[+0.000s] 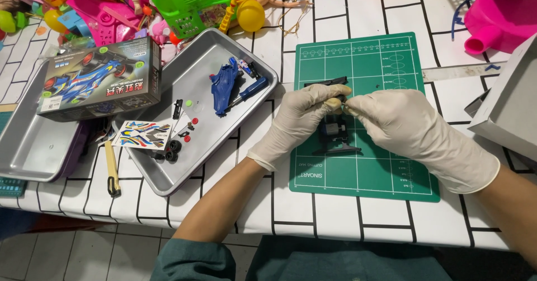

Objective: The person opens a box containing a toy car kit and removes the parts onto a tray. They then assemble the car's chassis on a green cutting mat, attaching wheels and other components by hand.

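Two bare forearms reach over the table edge; the gloved left hand (299,121) pinches a small pale part (335,104) against the fingertips of the gloved right hand (403,125), above a black chassis (334,134) on the green cutting mat (386,169); a metal tray (215,127) with a blue car body (225,85) lies to the left.

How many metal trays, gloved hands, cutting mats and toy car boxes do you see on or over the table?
Metal trays: 2, one with small parts, one under the box
Gloved hands: 2, left hand and right hand
Green cutting mat: 1
Toy car box: 1
Total: 6
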